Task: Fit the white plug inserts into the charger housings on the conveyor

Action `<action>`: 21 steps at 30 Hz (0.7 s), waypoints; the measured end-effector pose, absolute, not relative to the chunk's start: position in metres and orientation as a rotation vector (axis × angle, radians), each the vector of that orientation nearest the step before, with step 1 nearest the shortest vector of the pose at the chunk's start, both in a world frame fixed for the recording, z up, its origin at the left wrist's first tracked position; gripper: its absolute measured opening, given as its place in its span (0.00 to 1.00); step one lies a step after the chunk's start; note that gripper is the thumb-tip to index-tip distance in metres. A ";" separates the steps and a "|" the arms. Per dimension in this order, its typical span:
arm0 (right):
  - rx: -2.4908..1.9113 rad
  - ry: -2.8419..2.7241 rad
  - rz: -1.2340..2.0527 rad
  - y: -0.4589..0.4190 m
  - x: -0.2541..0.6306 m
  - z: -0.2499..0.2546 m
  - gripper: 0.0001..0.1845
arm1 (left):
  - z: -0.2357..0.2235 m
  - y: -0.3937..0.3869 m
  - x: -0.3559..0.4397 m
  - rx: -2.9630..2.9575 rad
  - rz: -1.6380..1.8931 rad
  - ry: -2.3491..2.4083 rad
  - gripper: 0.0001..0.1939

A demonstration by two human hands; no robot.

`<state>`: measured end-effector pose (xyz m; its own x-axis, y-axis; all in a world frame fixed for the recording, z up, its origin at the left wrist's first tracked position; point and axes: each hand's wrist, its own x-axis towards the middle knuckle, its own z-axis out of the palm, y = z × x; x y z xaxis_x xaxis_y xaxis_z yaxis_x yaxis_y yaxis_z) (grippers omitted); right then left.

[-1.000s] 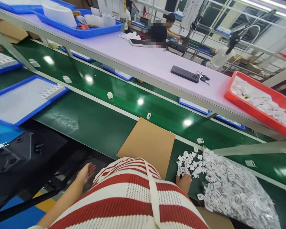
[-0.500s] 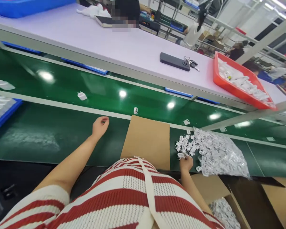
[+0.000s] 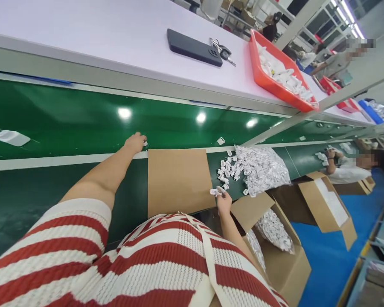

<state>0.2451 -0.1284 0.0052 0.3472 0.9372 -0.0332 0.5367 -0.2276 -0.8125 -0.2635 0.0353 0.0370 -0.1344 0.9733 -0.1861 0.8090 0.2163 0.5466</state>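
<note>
My left hand (image 3: 135, 143) reaches over the green conveyor belt (image 3: 166, 130), its fingers closed around a small white plastic part (image 3: 145, 143) near the belt's front edge. My right hand (image 3: 224, 203) pinches another white plastic part, a small oval-ended piece (image 3: 214, 192), just off the right edge of a flat cardboard sheet (image 3: 179, 181). Beyond that hand lies a loose heap of small white plastic parts (image 3: 228, 168). They spill beside a clear plastic bag (image 3: 265, 168) full of the same kind of pieces.
A phone (image 3: 193, 47), keys (image 3: 223, 52) and a red tray (image 3: 259, 70) of white pieces sit on the shelf. Another white part (image 3: 221, 140) and a white piece (image 3: 13, 138) lie on the belt. An open carton (image 3: 294, 273) holds bagged parts at right. A co-worker (image 3: 348, 168) works farther right.
My left hand has moved forward onto the belt and closed on the small white part there. My right hand has drawn away from the heap with a white part. The view has swung right.
</note>
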 end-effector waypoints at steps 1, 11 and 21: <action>-1.883 -1.308 0.701 -0.135 0.236 0.004 0.30 | 0.039 0.033 -0.263 1.658 0.418 2.008 0.14; -1.904 -1.978 0.645 -0.123 0.183 -0.008 0.19 | 0.023 -0.071 -0.135 1.806 0.397 1.683 0.17; -2.075 -2.308 0.642 -0.152 0.192 0.006 0.19 | 0.006 -0.154 -0.086 1.651 0.453 1.615 0.18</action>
